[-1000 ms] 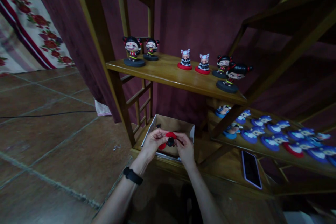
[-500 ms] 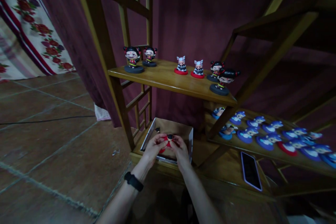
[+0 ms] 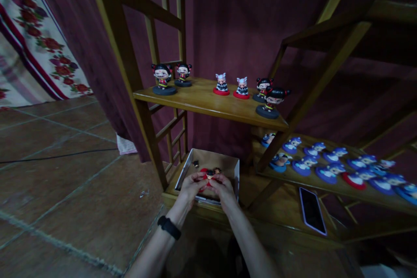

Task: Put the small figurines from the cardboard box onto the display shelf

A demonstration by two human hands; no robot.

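Observation:
Over an open cardboard box [image 3: 236, 182] on the low shelf, both hands hold a small figurine [image 3: 210, 174] with black hair and a red body. My left hand [image 3: 191, 187] is closed on its left side. From the other side, my right hand [image 3: 224, 188] grips it with thumb and fingers. My fingers hide much of the figurine. Inside the box, a small dark-topped piece [image 3: 196, 163] lies near the back left corner, and another dark-haired figurine [image 3: 217, 170] shows just behind my right fingers.
The wooden shelf [image 3: 208, 100] above carries black-haired figurines [image 3: 162, 77] at both ends and two white-haired ones [image 3: 221, 84] between. On the lower right shelf stand several blue-and-white figurines [image 3: 304, 165]. A phone [image 3: 312, 210] lies below them. A slanted wooden post [image 3: 301, 91] rises at right.
My view has shifted slightly. Both hands sit a little lower with the figurine, and the dark-haired figurine behind my right fingers has come into sight.

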